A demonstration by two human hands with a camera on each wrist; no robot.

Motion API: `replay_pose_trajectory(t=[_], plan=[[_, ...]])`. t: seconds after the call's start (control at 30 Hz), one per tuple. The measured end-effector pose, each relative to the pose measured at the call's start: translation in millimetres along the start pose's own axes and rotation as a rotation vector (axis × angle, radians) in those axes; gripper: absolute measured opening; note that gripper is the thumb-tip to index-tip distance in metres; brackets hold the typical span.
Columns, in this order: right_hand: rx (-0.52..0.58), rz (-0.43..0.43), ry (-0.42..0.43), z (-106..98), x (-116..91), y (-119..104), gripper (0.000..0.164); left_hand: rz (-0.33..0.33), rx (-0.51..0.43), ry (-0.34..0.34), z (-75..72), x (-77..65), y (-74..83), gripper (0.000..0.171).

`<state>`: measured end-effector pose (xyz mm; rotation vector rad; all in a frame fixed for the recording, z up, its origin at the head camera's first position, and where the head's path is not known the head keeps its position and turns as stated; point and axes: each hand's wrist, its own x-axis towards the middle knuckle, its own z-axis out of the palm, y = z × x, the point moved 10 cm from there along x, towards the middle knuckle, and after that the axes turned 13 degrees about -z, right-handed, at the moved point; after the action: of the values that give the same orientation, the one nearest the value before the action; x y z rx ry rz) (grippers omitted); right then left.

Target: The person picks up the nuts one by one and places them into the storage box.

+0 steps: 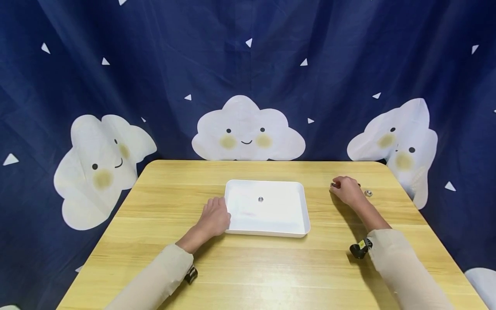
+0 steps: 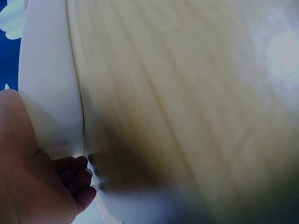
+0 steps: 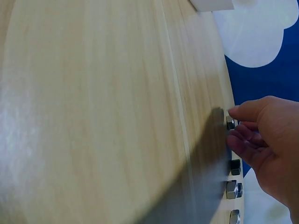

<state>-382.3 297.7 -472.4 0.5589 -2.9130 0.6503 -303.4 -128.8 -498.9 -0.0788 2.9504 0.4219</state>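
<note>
Pinching a small metal nut [image 3: 230, 122] now, out to the right of the white tray [image 1: 267, 234], with the right hand [image 1: 347, 191]! Closing narrow around it, thumb on one side, curled fingers on the other; impossible to tell how firmly. Reaching well forward with that arm, knuckles up, low over the counter [image 1: 271, 275], forearm slanting back toward the near right of the tray.

Counting up on that side: five nuts in the right wrist view, pinched one included. Running away from the tray, past the fingers: one dark nut [image 3: 235, 167], then a pair of silver nuts [image 3: 232, 189] close together, then one end nut [image 3: 235, 217] beyond. Spotting just one lone nut [image 1: 261, 199] inside the tray, a touch beyond its middle.

Over to the tray's left side, gripping the rim with the left hand [image 1: 214, 217]: thumb at the edge, fingers curled in along the outside, forearm angling in from the near left.

Wearing two pale sleeves [image 1: 403, 267], one per arm. Hanging behind the tray, one blue curtain [image 1: 155, 64], showing three smiling clouds [image 1: 248, 129].
</note>
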Motion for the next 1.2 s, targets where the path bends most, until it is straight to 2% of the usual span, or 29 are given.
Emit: replay_pose_trajectory(t=[0.2, 0.63, 0.87, 1.0, 1.2], plan=[[0.042, 0.055, -0.032, 4.6, -0.9, 6.4, 0.037, -0.002, 0.004, 0.004, -0.7, -0.6, -1.6, 0.025], [0.071, 0.122, -0.026, 4.6, -0.8, 14.0, 0.039, -0.001, 0.014, 0.0, 0.6, 0.8, -0.6, 0.027], [0.097, 0.177, -0.026, 8.9, 0.2, 18.6, 0.035, 0.024, 0.003, 0.02, -2.0, -0.7, 0.4, 0.028], [0.086, 0.181, -0.032, 8.7, 0.5, 19.7, 0.035, 0.02, -0.001, 0.012, -1.2, -0.5, 0.1, 0.028], [0.052, 0.154, -0.096, 11.3, 3.7, 16.7, 0.034, 0.022, 0.003, 0.022, -1.6, -0.1, 0.1, 0.028]])
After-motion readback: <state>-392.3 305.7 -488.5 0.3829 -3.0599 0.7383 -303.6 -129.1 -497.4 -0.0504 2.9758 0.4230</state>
